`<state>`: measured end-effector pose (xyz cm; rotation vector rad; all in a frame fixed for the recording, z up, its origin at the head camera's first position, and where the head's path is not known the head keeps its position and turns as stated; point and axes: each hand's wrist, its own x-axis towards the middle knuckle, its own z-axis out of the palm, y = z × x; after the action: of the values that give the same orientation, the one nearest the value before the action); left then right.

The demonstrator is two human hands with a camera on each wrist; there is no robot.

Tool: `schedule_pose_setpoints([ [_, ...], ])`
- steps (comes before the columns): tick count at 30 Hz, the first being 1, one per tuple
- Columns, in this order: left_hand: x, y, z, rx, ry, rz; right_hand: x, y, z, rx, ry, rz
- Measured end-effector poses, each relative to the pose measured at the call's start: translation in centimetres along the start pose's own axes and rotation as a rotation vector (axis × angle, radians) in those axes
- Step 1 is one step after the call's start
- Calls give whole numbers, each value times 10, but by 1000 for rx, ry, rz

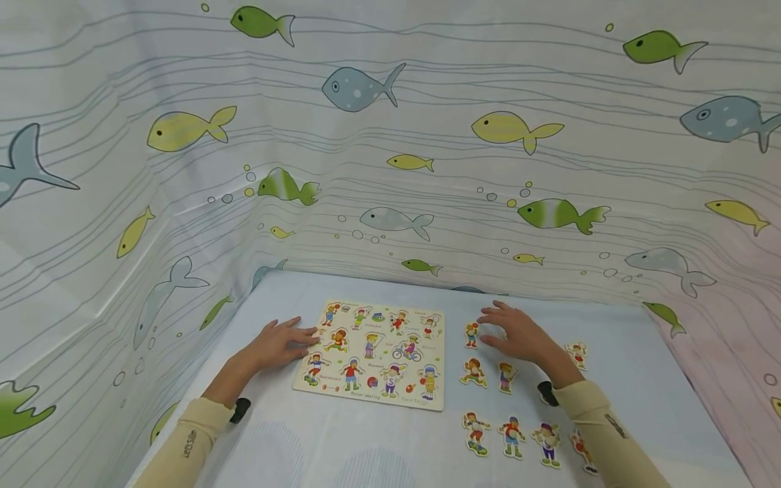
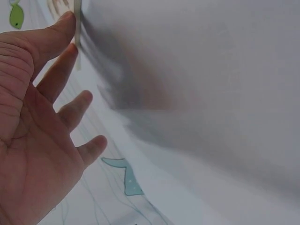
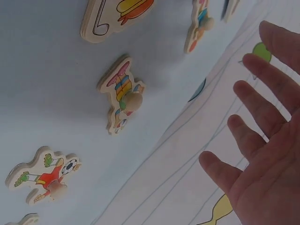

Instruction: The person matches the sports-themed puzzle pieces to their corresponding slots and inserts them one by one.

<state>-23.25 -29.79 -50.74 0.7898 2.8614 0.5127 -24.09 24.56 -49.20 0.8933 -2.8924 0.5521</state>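
Observation:
A wooden puzzle board printed with sports children lies flat on the table. My left hand is at its left edge; in the left wrist view the thumb and index fingertips touch the thin board edge, the other fingers spread. My right hand, fingers extended and holding nothing, hovers over the knobbed puzzle pieces right of the board. Nearest it is the basketball player piece. The right wrist view shows a soccer player piece and a striped-shirt player piece, each with a round knob.
Further pieces lie in loose rows: a running child, a child with a bat, a skateboarder and several others. My right forearm covers part of them. A fish-patterned curtain rises behind the pale table and along its sides.

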Motion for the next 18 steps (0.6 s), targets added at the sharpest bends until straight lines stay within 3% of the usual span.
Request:
schedule_pose_setpoints([
  [18, 0, 0, 2, -21, -3, -15, 9, 0, 11, 22, -40, 28],
])
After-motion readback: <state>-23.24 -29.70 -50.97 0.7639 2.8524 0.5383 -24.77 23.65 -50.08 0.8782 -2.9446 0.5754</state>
